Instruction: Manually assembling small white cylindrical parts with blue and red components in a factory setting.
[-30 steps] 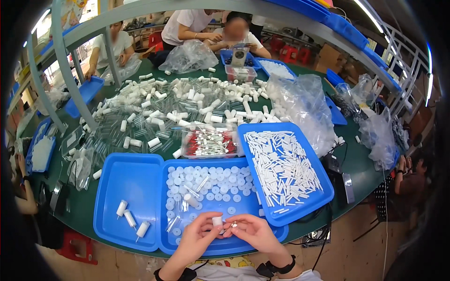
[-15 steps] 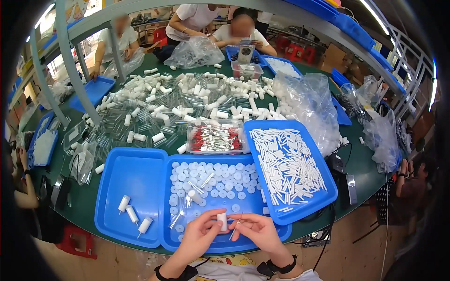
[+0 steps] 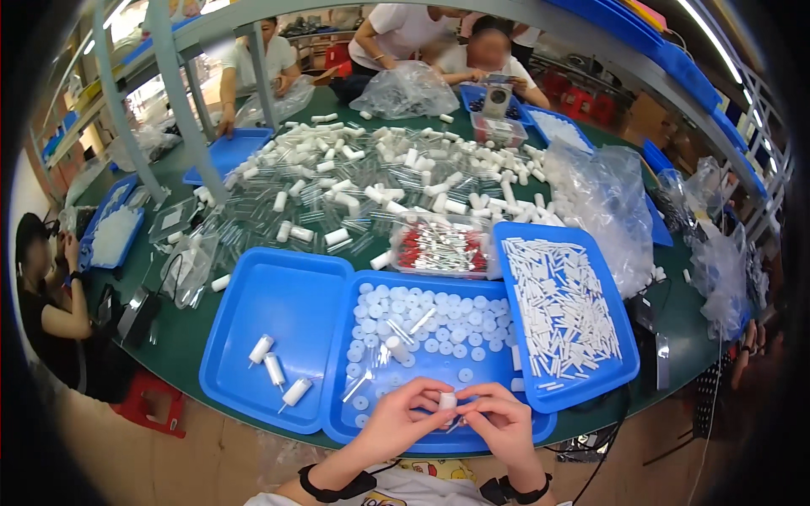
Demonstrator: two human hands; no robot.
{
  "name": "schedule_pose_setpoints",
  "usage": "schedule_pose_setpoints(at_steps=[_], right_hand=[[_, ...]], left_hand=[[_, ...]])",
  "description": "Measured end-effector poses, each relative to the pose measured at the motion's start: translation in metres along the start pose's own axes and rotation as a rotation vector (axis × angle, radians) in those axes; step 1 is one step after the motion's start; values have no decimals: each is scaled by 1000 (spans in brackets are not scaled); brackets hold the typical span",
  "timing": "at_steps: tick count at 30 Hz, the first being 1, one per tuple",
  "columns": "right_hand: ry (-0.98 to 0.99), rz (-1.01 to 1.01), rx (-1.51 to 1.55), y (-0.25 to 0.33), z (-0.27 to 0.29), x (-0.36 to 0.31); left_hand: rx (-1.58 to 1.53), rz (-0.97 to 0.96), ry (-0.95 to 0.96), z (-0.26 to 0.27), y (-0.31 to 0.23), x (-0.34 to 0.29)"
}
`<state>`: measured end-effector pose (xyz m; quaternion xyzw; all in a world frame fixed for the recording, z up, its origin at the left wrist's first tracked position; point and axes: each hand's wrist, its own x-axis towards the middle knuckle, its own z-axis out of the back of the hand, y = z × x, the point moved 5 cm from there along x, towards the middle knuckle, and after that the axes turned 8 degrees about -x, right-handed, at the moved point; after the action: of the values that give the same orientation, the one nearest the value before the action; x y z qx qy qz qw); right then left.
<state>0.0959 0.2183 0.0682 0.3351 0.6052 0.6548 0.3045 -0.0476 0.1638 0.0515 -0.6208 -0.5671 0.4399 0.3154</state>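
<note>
My left hand (image 3: pixel 412 415) grips a short white cylinder (image 3: pixel 447 401) between thumb and fingers, over the near part of a blue tray (image 3: pixel 342 413). Against it, my right hand (image 3: pixel 503 422) pinches a thin rod (image 3: pixel 454 426) close to the cylinder's lower end; whether the rod is inside cannot be made out, as fingertips cover the joint. The tray holds many translucent white discs (image 3: pixel 465 374), a few clear tubes and another white cylinder (image 3: pixel 396 347). In the left blue tray (image 3: pixel 270 295) lie 3 white cylinders (image 3: pixel 297 391) with thin rods sticking out.
A blue tray of short white sticks (image 3: pixel 565 312) overlaps the disc tray on the right. Behind stands a clear box of red and white pieces (image 3: pixel 440 246). White cylinders and clear tubes (image 3: pixel 346 198) heap across the green table. Plastic bags (image 3: pixel 603 219), metal frame posts (image 3: pixel 186 101) and other people surround it.
My hands have come closer together, bringing the thin rod up to the white cylinder, which is now more covered by fingers. The whole view has shifted, so the trays appear further right.
</note>
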Motion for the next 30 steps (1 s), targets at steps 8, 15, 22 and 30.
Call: schedule_pose_setpoints(at_steps=[8, 15, 22, 30], right_hand=[[-73, 40, -96, 0, -6, 4], [-116, 5, -80, 2, -13, 15], [-187, 57, -82, 0, -10, 9], [-268, 49, -111, -9, -9, 6]], left_hand=[[57, 8, -21, 2, -1, 4], [-109, -57, -96, 6, -2, 3], [-122, 75, 26, 1, -2, 3], [0, 64, 68, -2, 0, -2]])
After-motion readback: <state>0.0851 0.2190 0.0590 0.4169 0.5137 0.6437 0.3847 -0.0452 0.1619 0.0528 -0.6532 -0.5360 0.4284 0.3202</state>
